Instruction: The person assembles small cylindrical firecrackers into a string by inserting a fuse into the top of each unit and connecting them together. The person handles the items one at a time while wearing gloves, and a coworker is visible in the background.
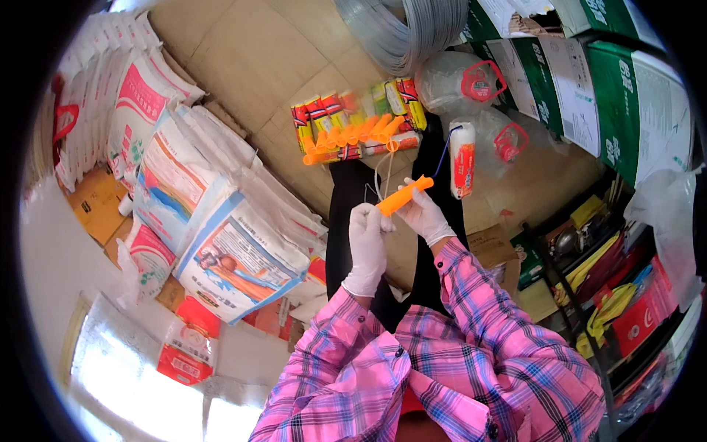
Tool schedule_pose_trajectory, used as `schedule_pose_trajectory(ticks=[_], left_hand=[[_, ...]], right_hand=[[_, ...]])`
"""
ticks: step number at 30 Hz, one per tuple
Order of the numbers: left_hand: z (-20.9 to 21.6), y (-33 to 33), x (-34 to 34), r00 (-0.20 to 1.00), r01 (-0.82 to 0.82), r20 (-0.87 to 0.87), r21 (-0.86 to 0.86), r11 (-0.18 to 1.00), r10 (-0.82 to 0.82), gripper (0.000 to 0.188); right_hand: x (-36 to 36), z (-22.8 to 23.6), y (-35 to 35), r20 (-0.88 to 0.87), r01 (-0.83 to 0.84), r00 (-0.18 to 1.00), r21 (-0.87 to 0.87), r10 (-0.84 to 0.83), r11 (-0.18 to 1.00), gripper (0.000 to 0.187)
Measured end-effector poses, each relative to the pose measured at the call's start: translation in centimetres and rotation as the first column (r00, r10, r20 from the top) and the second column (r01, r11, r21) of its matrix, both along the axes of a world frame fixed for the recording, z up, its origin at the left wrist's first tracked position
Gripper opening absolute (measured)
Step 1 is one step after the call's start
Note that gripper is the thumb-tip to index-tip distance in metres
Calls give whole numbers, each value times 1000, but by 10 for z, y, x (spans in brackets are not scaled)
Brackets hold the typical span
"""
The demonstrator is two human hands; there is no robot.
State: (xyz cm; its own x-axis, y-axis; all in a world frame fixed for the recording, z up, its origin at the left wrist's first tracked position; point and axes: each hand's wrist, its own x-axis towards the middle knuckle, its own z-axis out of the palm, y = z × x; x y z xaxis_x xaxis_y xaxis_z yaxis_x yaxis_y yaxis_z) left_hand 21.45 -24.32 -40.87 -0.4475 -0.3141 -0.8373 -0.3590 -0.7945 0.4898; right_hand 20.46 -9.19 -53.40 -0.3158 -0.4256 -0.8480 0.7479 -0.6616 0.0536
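A paint roller with an orange handle (pixel 398 200), thin blue frame and wrapped roller sleeve (pixel 462 160) lies across my two gloved hands. My right hand (pixel 425 216) is closed round the handle near its frame end. My left hand (pixel 366 249) is closed at the handle's hollow butt end, its fingers pinching a pale cord (pixel 378 177). That cord loops away to a row of orange handles (pixel 353 132) on the floor ahead. These handles belong to several rollers in yellow and red wrapped sleeves (pixel 317 113), lying side by side. My left fingertips are partly hidden.
Stacked printed sacks (pixel 236 258) line the left side. Ahead are a coil of grey wire (pixel 412 33) and clear plastic jugs with red handles (pixel 453 81). Green and white cartons (pixel 589 88) are stacked at right, above a dark shelf rack (pixel 563 276) holding gloves and packets.
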Motion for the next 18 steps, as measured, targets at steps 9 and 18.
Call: schedule_pose_trajectory(ticks=[9, 18], left_hand=[[10, -25, 2, 999, 36, -43, 81, 996, -33, 5], [33, -22, -11, 999, -35, 41, 248, 968, 26, 7]], right_hand=[[16, -63, -23, 24, 166, 985, 142, -171, 976, 34], [-10, -116, -48, 286, 154, 928, 295, -241, 943, 30]])
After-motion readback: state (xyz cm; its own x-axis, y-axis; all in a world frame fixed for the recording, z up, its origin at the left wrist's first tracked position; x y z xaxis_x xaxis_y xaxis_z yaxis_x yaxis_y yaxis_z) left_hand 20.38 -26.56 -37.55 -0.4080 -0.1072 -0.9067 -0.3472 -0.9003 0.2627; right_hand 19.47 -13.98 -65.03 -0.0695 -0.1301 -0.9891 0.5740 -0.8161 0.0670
